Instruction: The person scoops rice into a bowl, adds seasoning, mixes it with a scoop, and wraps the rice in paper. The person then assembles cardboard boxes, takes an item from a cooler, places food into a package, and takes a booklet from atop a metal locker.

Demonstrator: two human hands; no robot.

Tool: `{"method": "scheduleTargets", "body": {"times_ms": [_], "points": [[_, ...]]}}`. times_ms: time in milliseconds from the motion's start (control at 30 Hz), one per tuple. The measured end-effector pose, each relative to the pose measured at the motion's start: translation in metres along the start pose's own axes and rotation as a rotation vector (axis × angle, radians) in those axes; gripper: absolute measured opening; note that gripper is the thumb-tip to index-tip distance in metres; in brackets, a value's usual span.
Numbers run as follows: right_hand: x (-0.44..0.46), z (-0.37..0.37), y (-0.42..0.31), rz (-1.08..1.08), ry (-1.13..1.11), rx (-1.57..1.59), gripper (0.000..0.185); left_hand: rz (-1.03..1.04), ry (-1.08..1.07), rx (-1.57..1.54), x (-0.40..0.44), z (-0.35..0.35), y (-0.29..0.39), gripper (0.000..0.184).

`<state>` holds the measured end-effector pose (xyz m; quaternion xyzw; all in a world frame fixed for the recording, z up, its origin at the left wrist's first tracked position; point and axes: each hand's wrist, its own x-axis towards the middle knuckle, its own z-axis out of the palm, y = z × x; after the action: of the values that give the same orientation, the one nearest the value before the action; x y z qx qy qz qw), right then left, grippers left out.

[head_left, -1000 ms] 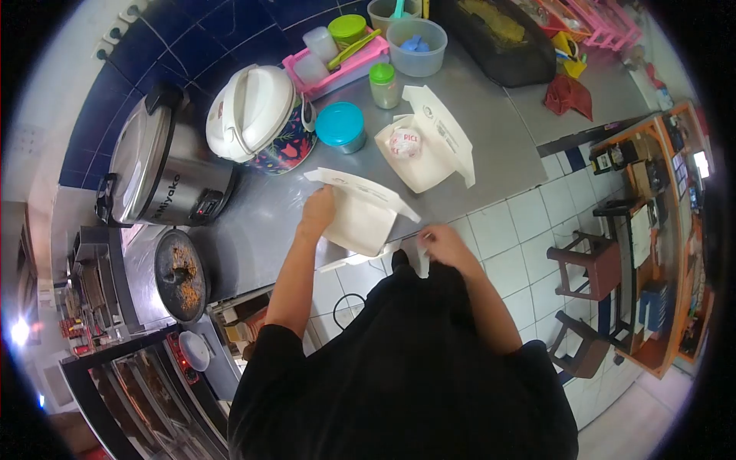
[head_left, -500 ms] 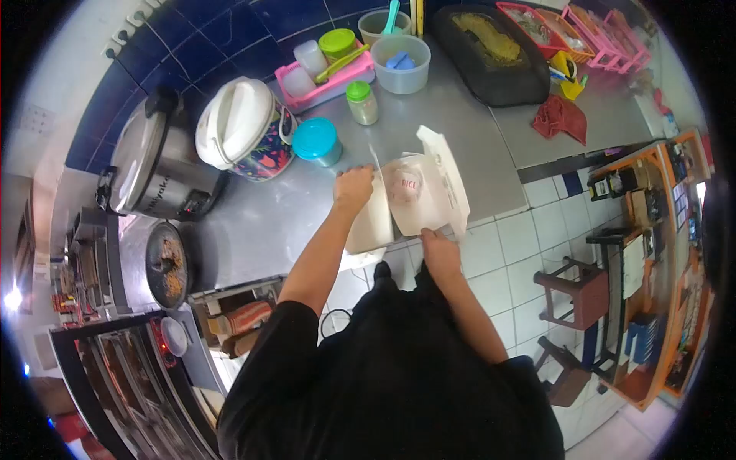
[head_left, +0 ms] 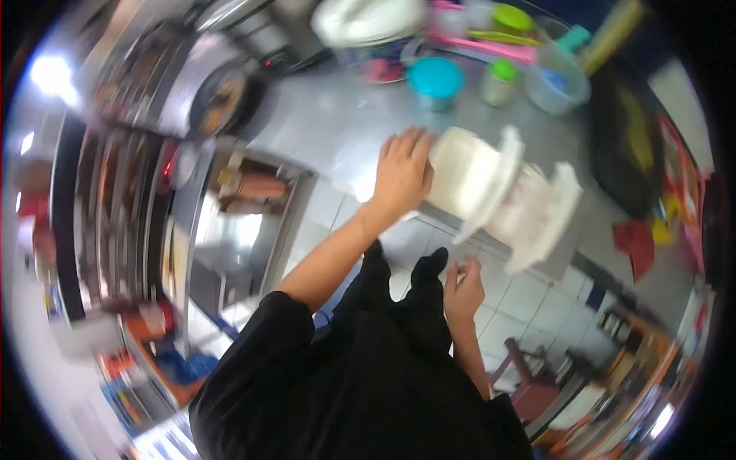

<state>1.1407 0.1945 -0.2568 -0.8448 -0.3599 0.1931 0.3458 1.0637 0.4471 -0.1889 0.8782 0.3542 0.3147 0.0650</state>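
A white paper food box point(head_left: 461, 175) stands with its lid point(head_left: 529, 211) folded back to the right, near the front edge of the steel counter. My left hand point(head_left: 405, 172) is at the box's left side, fingers stretched out and holding nothing. Blur hides whether its fingertips touch the box wall. Below the lid and apart from it, my right hand point(head_left: 464, 290) hangs over the floor, empty, with fingers loosely bent and apart.
On the counter point(head_left: 314, 130) behind the box are a blue-lidded tub point(head_left: 435, 80), a green-lidded jar point(head_left: 501, 83) and a clear container point(head_left: 558, 80). A rice cooker point(head_left: 369, 23) stands further back. A frying pan point(head_left: 218, 103) is at left, a red cloth point(head_left: 635, 245) at right.
My right hand has let go of the lid's lower edge and dropped away. My left hand has moved from the back edge to the box's left side. The view has swung left.
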Motion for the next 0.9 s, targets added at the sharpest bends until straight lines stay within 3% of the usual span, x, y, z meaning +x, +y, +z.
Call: {"method": "scheduleTargets", "body": {"times_ms": [133,200,300,400,533,600,633,767,833,900], "points": [[-0.04,0.042,-0.046,-0.438,-0.321,0.149,0.014,-0.623,-0.103,-0.371,-0.155,-0.081,-0.04,0.029],[-0.054,0.074,-0.083,-0.606,-0.471,0.173,0.014,-0.965,-0.292,-0.498,-0.217,-0.133,-0.056,0.027],[-0.081,0.139,-0.141,-0.795,-0.661,0.162,0.015,-0.99,-0.099,-0.488,-0.319,-0.182,-0.087,0.03],[-0.137,0.223,-0.189,-0.918,-0.872,0.131,0.016,-1.155,0.059,-0.503,-0.409,-0.259,-0.114,0.031],[-0.227,0.357,-0.228,-0.803,-1.276,0.08,0.023,-1.388,0.296,-0.522,-0.537,-0.338,-0.157,0.034],[-0.27,0.423,-0.256,-0.434,-1.543,0.094,0.025,-1.466,0.374,-0.473,-0.586,-0.372,-0.174,0.035],[-0.291,0.45,-0.273,-0.46,-1.57,0.046,0.025,-1.516,0.418,-0.507,-0.604,-0.396,-0.179,0.037],[-0.391,0.577,-0.348,-0.2,-1.62,-0.1,0.032,-1.593,0.601,-0.558,-0.671,-0.452,-0.212,0.037],[-0.433,0.665,-0.369,-0.239,-1.612,-0.156,0.034,-1.641,0.652,-0.558,-0.706,-0.467,-0.234,0.037],[-0.469,0.778,-0.372,-0.376,-1.559,-0.258,0.036,-1.649,0.87,-0.518,-0.741,-0.464,-0.255,0.036]]}}
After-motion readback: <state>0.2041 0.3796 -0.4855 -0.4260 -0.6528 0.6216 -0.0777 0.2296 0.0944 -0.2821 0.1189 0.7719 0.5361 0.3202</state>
